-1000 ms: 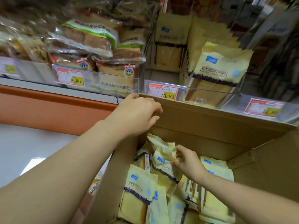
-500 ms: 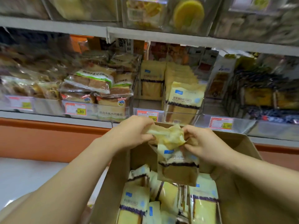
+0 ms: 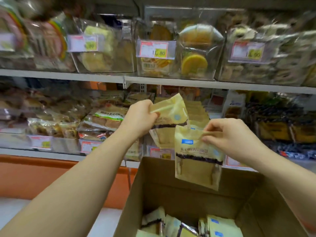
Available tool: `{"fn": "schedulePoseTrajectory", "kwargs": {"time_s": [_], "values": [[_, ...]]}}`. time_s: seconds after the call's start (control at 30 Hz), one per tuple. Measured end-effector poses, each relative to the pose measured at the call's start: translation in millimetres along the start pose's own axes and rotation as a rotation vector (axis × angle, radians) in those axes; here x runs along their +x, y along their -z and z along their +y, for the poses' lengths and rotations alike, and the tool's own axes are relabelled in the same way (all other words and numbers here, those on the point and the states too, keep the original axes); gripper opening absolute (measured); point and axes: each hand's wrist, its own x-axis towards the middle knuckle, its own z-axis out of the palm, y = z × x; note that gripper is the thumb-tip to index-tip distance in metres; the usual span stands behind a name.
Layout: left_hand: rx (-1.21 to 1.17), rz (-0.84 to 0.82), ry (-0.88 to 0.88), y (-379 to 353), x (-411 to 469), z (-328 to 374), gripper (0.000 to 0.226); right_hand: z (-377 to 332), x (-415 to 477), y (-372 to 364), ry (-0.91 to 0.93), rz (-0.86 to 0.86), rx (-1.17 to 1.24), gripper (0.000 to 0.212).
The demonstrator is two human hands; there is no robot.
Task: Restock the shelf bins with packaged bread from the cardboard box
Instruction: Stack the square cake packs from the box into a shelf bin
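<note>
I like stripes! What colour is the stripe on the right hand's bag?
Dark purple stripe, seen in the head view.

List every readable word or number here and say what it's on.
"80": price ending, middle upper-shelf tag.
"90": price ending, right upper-shelf tag.
Print on the left-hand pack and right-hand pack: too blurred.
Also too blurred: lower-shelf tags, left upper tag.

Red-white price tags point(image 3: 154, 49) w/ yellow patches, orange panel point(image 3: 42, 175) lower left, pale floor point(image 3: 8, 206) just below it
</note>
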Motion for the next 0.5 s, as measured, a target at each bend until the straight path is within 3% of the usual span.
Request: {"fn": "schedulePoseTrajectory", "kwargs": {"time_s": [0.17,0.27,0.37,0.5], "values": [[-0.09,0.125,0.099,-27.2,32.7,-0.5,0.012,13.6,8.9,0.3,-0.02,0.127,-0.057,0.014],[-0.082,0.157,0.133,-42.2,49.4,-3.4,0.003,24.0,12.8,-5.8,-0.041,0.092,0.008,0.013],[-0.035,0.174,0.209,-53.3,65.3,-11.2,0.019,32.7,14.9,-11.4,-0.044,0.043,0.046,0.014],[0.012,0.148,0.216,-71.6,88.1,-24.7,0.022,46.6,21.2,-14.4,-0.044,-0.006,0.091,0.01]]}}
